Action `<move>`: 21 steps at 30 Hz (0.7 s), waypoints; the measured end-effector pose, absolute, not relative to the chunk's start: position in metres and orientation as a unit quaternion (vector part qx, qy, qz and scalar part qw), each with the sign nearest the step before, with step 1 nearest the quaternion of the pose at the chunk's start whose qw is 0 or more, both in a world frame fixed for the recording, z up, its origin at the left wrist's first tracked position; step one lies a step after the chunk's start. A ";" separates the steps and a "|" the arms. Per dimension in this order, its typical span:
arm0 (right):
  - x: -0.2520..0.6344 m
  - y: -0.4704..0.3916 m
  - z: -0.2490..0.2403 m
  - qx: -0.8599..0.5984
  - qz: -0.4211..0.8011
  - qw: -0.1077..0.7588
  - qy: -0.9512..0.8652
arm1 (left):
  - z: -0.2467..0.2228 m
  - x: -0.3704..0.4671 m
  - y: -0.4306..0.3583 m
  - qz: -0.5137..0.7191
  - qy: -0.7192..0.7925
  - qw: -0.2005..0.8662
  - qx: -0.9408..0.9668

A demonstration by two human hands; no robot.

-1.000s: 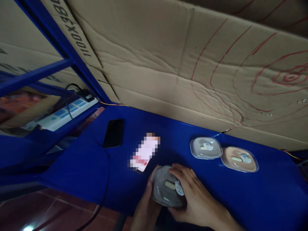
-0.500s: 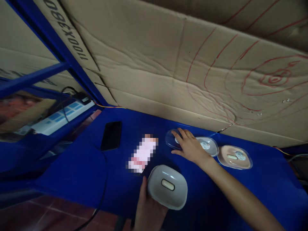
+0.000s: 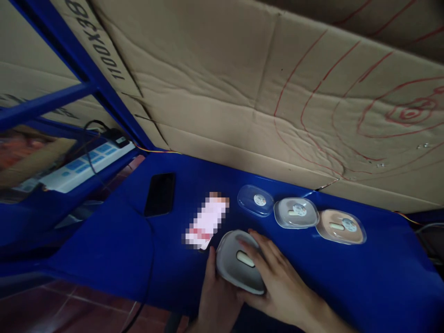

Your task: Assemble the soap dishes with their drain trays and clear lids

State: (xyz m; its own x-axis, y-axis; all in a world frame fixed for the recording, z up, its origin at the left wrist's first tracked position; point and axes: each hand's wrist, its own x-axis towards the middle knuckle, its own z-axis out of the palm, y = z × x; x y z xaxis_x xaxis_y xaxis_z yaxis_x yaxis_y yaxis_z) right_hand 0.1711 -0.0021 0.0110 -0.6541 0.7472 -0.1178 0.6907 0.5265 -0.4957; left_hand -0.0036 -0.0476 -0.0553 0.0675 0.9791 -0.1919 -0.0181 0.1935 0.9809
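A grey oval container (image 3: 232, 263) with a pale raised piece in its middle is held near the table's front edge. My left hand (image 3: 220, 296) grips it from the left and below, thumb along its side. Around its right side and over its top lie the fingers of my right hand (image 3: 277, 273). Behind it, a clear plastic lid (image 3: 255, 200) with a round label lies on the blue table (image 3: 138, 259). To its right sit a grey container (image 3: 294, 213) and a beige container (image 3: 342, 226), both under clear lids with labels.
Left of the lid lie a lit phone (image 3: 207, 222), its screen blurred out, and a dark phone (image 3: 160, 194). A black cable (image 3: 151, 259) crosses the table's left part. A power strip (image 3: 90, 166) is at the left, and cardboard (image 3: 208, 92) stands behind.
My right hand has left the clear lid and come back toward me onto the grey container in my left hand. The lid and the covered grey container are now fully visible.
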 end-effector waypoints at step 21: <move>0.193 0.052 -0.023 -0.376 0.121 0.096 -0.914 | -0.047 -0.025 -0.086 0.561 0.595 0.556 0.152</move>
